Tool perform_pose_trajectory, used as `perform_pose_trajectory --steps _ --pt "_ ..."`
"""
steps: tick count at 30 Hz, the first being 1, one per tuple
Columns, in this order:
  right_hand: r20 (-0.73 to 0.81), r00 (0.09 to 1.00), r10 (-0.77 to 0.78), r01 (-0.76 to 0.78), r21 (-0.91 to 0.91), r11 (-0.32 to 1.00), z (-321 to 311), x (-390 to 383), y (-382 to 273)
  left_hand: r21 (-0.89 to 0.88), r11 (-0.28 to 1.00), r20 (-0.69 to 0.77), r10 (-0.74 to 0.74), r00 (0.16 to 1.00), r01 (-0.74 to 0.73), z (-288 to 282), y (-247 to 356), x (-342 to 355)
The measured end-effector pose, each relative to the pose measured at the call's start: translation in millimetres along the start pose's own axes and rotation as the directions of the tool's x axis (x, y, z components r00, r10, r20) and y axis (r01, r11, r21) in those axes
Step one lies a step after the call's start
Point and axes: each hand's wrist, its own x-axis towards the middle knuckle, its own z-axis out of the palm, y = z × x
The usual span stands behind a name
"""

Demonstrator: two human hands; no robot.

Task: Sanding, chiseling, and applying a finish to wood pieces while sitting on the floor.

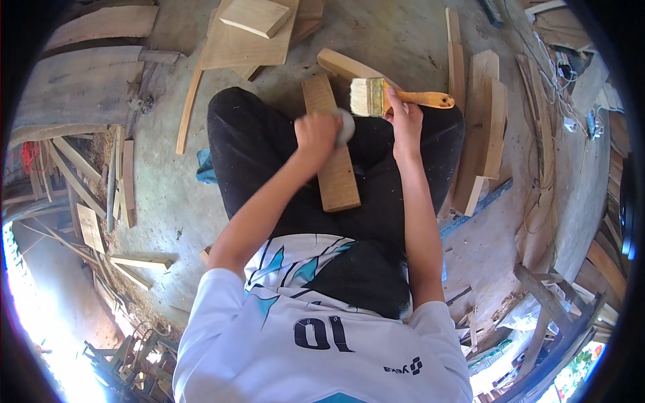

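The shirt (316, 369) is white and short-sleeved, with black digits (324, 334) and teal-and-black streaks (308, 270); the trousers (245, 154) are black, flecked pale.

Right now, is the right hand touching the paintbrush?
Touching: the head view shows the right hand gripping the paintbrush, fingers against its yellow handle.

Gotta be a woodworking shop tbh, boards (84, 80) lying all round and offcuts (141, 262) scattered over a grey floor (175, 201).
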Motion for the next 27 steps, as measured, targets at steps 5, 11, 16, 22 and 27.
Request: perform_pose_trajectory --steps 5,11,16,22,27 --pt "0.006 0.996 -0.094 0.094 0.005 0.996 30.9 -7.6 -2.3 -0.09 0.974 -0.018 -0.208 0.978 0.206 27.1 -38.1 97.8" --pt "0.028 0.993 -0.111 0.113 -0.097 0.989 6.4 -0.1 9.0 -0.121 0.992 0.028 0.02 0.999 -0.016 12.0 -18.2 15.9" --pt "0.034 0.998 -0.054 0.056 -0.041 0.998 13.0 -3.8 -8.0 -0.235 0.963 0.044 0.142 0.989 -0.128 -43.1 -12.1 -116.0" --pt "0.014 0.997 -0.081 0.082 -0.068 0.994 8.8 -3.6 -1.7 -0.11 0.982 0.035 0.158 0.987 -0.154 -13.5 -12.8 -25.9" --pt "-0.037 0.973 -0.227 0.219 -0.14 0.966 26.5 6.3 19.9 -0.028 0.995 0.036 -0.096 0.995 0.097 31.0 -53.3 112.0"
